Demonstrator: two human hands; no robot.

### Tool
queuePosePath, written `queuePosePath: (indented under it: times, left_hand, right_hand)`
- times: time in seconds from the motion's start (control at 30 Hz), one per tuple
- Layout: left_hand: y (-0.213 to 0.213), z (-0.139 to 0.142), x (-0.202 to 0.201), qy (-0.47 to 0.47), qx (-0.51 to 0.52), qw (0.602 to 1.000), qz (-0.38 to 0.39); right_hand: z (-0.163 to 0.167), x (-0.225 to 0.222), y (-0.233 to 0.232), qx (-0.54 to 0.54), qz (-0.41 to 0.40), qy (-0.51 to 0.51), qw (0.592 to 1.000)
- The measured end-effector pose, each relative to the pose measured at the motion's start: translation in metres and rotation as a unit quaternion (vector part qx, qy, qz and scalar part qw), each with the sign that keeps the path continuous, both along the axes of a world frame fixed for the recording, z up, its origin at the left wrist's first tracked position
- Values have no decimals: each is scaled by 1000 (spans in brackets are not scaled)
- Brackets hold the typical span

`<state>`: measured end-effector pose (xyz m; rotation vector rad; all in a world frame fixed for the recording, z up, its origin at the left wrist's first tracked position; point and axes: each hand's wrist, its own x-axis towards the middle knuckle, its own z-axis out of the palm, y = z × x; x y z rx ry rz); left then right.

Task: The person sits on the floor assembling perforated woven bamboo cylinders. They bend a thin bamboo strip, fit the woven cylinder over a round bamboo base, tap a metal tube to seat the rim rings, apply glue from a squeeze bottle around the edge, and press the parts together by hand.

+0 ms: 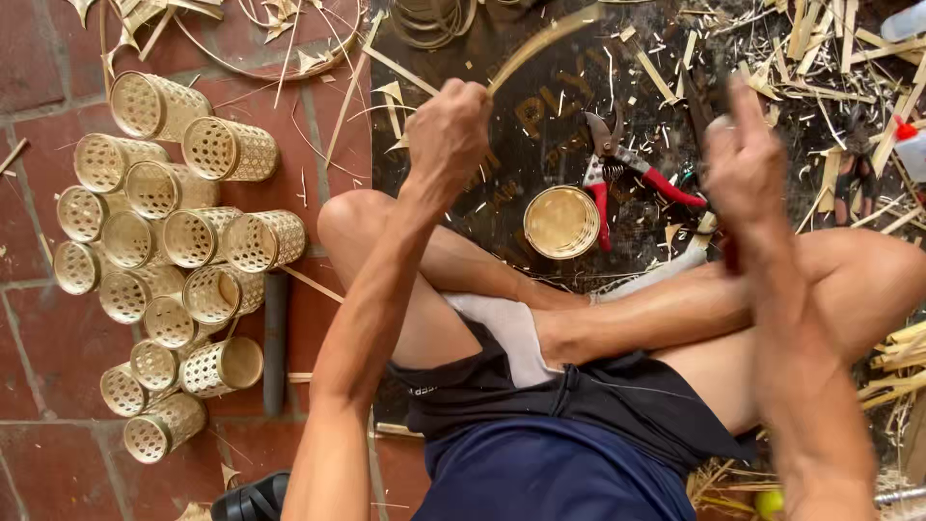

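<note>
Fifteen-odd woven bamboo cylinders (pixel 174 280) lie on red brick floor (pixel 39 463). Left hand (pixel 449 125) clamps one thin bamboo strip (pixel 540 43); right hand (pixel 748 159) blurred, grip unclear. One red-handled shears (pixel 617 164) rests on dark mat (pixel 540 116).

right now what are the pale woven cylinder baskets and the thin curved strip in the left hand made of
Pale woven cylinder baskets: probably bamboo or rattan strips, unfinished matt tan, open lattice weave showing. Thin curved strip pinched in the left hand: seemingly the same split bamboo, pale and flexible, matching the shavings scattered nearby.
</note>
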<state>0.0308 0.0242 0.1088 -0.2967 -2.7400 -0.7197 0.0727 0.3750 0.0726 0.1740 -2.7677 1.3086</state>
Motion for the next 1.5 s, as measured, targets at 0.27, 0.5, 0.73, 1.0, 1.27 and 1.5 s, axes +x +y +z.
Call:
queuePosePath:
  times: [0.27, 0.5, 0.73, 1.0, 1.27, 1.5]
  left_hand:
    - [-31, -90, -55, 208, -91, 974, 21]
    - [-12, -55, 42, -334, 337, 879, 46]
    - [-4, -86, 96, -473, 456, 752, 52]
    - [-15, -116, 89, -285, 575, 764, -64]
    - [-8, -101, 93, -375, 548, 746, 51]
    - [0, -80, 79, -398, 456, 794, 65]
  right_hand:
    - [-46, -70, 62, 335, -58, 15, 940]
    - [-41, 2, -39, -82, -5, -318, 944]
    - [-46, 46, -83, -242, 20, -294, 924]
    - [-45, 32, -110, -295, 113, -4, 949]
    - [-53, 29, -107, -64, 115, 57, 990]
    - [-56, 18, -120, -100, 45, -77, 991]
